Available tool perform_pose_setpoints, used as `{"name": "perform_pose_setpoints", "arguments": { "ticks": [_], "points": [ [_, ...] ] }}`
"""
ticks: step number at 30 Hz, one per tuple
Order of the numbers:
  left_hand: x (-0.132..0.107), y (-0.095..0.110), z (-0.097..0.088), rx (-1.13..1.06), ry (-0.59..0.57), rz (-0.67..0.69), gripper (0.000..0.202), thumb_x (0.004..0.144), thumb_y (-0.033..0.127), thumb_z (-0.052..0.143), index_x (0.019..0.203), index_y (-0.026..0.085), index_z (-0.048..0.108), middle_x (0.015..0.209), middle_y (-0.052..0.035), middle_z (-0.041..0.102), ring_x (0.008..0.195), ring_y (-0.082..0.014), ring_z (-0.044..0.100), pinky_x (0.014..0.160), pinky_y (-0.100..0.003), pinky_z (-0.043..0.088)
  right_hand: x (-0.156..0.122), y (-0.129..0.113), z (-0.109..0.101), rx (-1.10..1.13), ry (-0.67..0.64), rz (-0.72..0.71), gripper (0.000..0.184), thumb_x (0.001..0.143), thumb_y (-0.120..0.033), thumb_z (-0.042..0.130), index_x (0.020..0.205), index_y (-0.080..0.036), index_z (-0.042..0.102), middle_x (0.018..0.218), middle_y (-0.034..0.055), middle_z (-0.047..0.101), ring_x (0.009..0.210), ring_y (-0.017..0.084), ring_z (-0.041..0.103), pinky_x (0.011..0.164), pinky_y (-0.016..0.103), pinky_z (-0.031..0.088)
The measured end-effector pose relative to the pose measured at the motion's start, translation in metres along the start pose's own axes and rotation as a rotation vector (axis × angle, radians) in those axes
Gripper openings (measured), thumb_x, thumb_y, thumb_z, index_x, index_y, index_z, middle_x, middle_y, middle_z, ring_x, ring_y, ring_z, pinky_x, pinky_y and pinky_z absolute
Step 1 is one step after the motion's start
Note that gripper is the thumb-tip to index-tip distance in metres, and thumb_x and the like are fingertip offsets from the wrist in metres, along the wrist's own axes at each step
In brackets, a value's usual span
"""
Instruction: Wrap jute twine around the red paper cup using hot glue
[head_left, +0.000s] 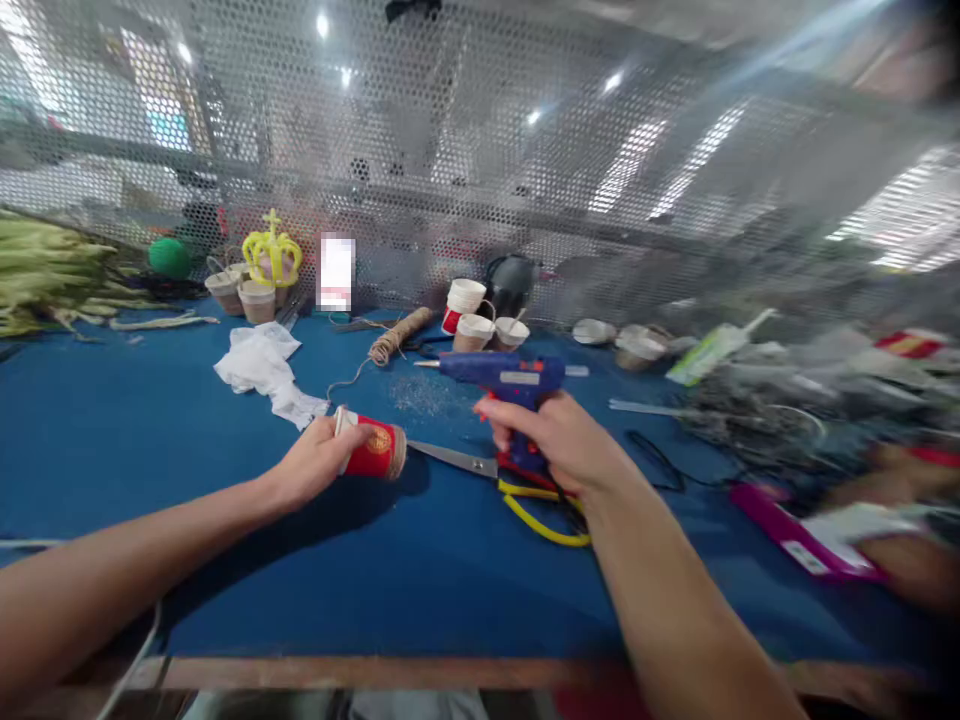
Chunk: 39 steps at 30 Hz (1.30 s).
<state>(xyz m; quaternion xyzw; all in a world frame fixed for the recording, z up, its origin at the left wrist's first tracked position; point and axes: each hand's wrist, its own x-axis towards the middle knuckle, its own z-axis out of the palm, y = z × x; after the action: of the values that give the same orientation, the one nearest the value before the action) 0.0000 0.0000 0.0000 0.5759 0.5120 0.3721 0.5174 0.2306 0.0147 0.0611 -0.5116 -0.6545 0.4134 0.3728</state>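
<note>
My left hand [311,458] is closed around a red paper cup [371,447] held on its side, with brown twine wound round its base end. In my right hand [547,425] is a blue hot glue gun [502,372], gripped by its handle, its nozzle pointing left above the table. A pair of scissors [457,458] with yellow-edged handles lies below the glue gun, blades toward the cup. From near the cup, a strand of twine runs back to a twine roll [401,335] on the table.
A crumpled white cloth [262,365] lies left of centre. Twine-wrapped cups [474,332] stand along the back, near a yellow crown ornament [271,255] and a green ball [170,258]. At right are tangled dark fibres [739,420], a purple packet [802,535] and another person's blurred hand [911,565].
</note>
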Motion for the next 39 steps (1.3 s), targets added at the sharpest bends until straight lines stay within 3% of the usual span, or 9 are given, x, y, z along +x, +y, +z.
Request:
{"name": "perform_pose_setpoints", "arguments": {
  "ticks": [3,6,13,19,33,39],
  "points": [
    [0.003,-0.002,0.0,0.032,0.032,0.072,0.03,0.073,0.041,0.041,0.057,0.016,0.043,0.05,0.0044,0.038,0.046,-0.0084,0.033,0.044,-0.021,0.025,-0.011,0.004,0.018,-0.007,-0.11,0.006,0.021,0.071,-0.032,0.059,0.082,-0.014,0.056,0.061,-0.0002,0.056,0.048,0.008,0.05,0.044,0.02,0.043],
    [0.006,-0.003,-0.002,0.111,0.084,0.147,0.031,0.075,0.041,0.04,0.057,0.015,0.044,0.05,0.0044,0.036,0.046,-0.0085,0.031,0.043,-0.021,0.024,-0.017,0.006,0.027,-0.082,-0.115,0.011,0.026,0.073,-0.035,0.056,0.088,-0.014,0.057,0.054,-0.0014,0.053,0.046,0.009,0.049,0.039,0.02,0.042],
    [0.005,0.002,-0.005,0.202,0.174,0.23,0.031,0.077,0.037,0.04,0.056,0.015,0.045,0.049,0.0044,0.035,0.045,-0.0083,0.028,0.041,-0.021,0.022,-0.024,0.001,0.034,-0.322,-0.104,-0.047,0.017,0.074,-0.032,0.054,0.074,-0.015,0.059,0.04,-0.0045,0.048,0.035,0.008,0.046,0.038,0.019,0.041],
    [0.0,0.006,-0.003,0.214,0.145,0.276,0.032,0.079,0.036,0.039,0.059,0.014,0.051,0.048,0.0044,0.038,0.044,-0.0084,0.029,0.041,-0.02,0.025,-0.026,0.001,0.036,-0.343,-0.075,-0.08,0.017,0.075,-0.03,0.054,0.081,-0.016,0.06,0.037,-0.0062,0.047,0.033,0.009,0.047,0.039,0.019,0.042],
    [0.002,0.001,-0.004,0.225,0.2,0.229,0.034,0.078,0.041,0.039,0.058,0.015,0.048,0.05,0.004,0.038,0.046,-0.0089,0.031,0.043,-0.021,0.025,-0.03,-0.006,0.038,-0.372,-0.054,-0.082,0.014,0.074,-0.028,0.053,0.066,-0.018,0.057,0.035,-0.0069,0.045,0.032,0.009,0.046,0.039,0.02,0.041],
    [0.006,-0.001,-0.006,0.159,0.16,0.247,0.039,0.08,0.041,0.037,0.075,0.01,0.06,0.061,-0.0011,0.052,0.052,-0.011,0.04,0.048,-0.022,0.031,-0.032,-0.004,0.038,-0.424,-0.055,-0.109,0.025,0.075,-0.027,0.052,0.052,-0.018,0.047,0.037,-0.0053,0.047,0.034,0.008,0.047,0.039,0.019,0.039]
  ]
}}
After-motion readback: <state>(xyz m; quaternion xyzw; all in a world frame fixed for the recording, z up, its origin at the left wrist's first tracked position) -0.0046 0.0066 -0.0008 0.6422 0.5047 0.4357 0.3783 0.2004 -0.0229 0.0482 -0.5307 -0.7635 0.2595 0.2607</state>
